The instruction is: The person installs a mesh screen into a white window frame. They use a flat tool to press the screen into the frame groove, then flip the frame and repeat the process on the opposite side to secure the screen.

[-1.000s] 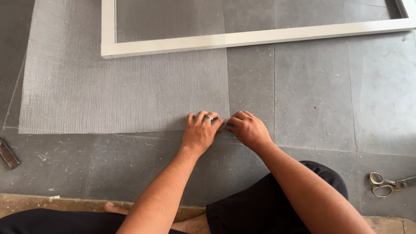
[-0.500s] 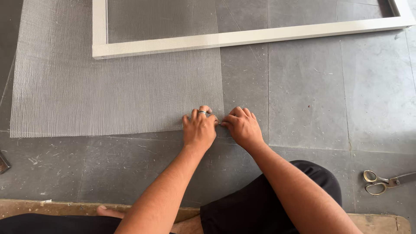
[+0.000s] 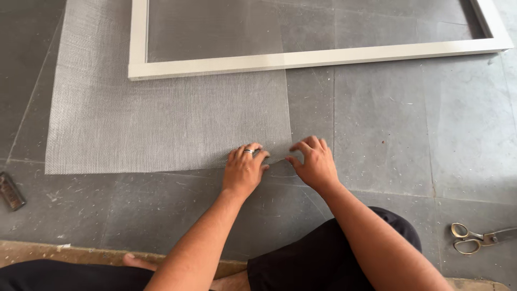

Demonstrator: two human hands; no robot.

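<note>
Left hand (image 3: 245,171) and right hand (image 3: 315,164), fingers curled, are pinching the near right corner of the grey mesh sheet (image 3: 167,124), which is lying flat on the floor (its far edge tucked under the white frame (image 3: 301,58)). Scissors (image 3: 476,238) are lying well apart.

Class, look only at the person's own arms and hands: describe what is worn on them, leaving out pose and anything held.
Both forearms are bare, with no sleeves, gloves or watch in view. The left hand wears one dark band ring on a finger. The right hand shows no ring.
</note>
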